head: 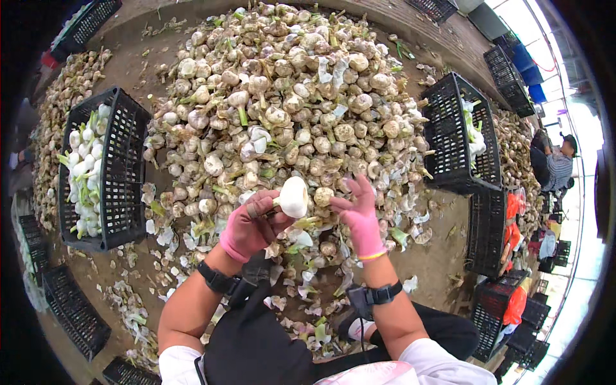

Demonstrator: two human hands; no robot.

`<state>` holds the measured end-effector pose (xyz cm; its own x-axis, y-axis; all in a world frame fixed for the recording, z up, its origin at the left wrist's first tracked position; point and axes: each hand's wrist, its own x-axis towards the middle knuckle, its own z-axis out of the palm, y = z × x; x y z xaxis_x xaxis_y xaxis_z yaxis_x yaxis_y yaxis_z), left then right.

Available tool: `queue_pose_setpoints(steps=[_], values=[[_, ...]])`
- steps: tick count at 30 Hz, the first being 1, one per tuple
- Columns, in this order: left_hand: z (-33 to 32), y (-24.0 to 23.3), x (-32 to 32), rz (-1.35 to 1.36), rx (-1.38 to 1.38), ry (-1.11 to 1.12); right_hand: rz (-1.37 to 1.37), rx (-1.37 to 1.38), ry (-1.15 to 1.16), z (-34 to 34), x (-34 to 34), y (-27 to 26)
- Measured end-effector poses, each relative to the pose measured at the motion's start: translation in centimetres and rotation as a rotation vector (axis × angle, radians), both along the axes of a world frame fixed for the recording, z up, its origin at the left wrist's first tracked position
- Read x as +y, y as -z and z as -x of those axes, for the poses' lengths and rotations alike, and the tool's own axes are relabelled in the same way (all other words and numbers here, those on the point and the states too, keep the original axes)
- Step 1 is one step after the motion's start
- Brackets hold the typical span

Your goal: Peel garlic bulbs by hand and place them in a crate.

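Note:
My left hand [255, 224], in a pink glove with a dirty palm, grips a white peeled garlic bulb [294, 198] by its short stem. To the right of the bulb is my right hand [360, 214], also gloved in pink. Its fingers are spread, and nothing shows between them. A large heap of unpeeled garlic bulbs [288, 110], brownish and dusty with some stems attached, lies in front of me. Loose white garlic skins [303, 240] are scattered at its near side, below my hands.
At the left stands a black plastic crate [126, 168] of white garlic bulbs. Another black crate [447, 139] at the right holds white bulbs too. More crates [74, 310] stand around. A person [558, 163] sits at the far right beside another garlic heap [512, 149].

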<state>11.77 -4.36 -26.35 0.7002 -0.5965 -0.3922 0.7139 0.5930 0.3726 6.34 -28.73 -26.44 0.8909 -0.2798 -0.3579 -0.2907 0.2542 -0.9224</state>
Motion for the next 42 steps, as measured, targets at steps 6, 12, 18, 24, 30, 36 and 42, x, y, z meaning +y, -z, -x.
queue_pose_setpoints(steps=[6,12,18,24,30,36,42], values=[[0.8,-0.7,-0.4,-0.105,-0.025,0.303,0.152,-0.311,-0.347,1.4,5.9,-1.2],[-0.2,0.7,2.6,-0.279,-0.577,0.688,-0.836,0.125,0.211,0.4,0.0,-1.0],[-3.5,3.2,10.3,-0.9,-0.589,0.006,-0.654,-0.502,0.427,-4.8,-19.6,-8.4],[-7.9,5.1,13.2,-1.218,-0.575,-0.343,-0.414,-0.244,0.411,-3.5,-24.4,-6.8],[-15.1,3.8,6.5,-1.735,-1.28,0.07,-0.572,0.142,0.304,-0.3,-12.1,0.8],[-20.2,4.8,2.5,-2.194,-1.665,0.452,-0.82,0.331,0.095,3.0,-4.2,2.9],[-19.3,2.4,2.5,-1.561,-0.991,-0.145,-0.609,0.406,0.075,2.2,-1.5,2.5]])
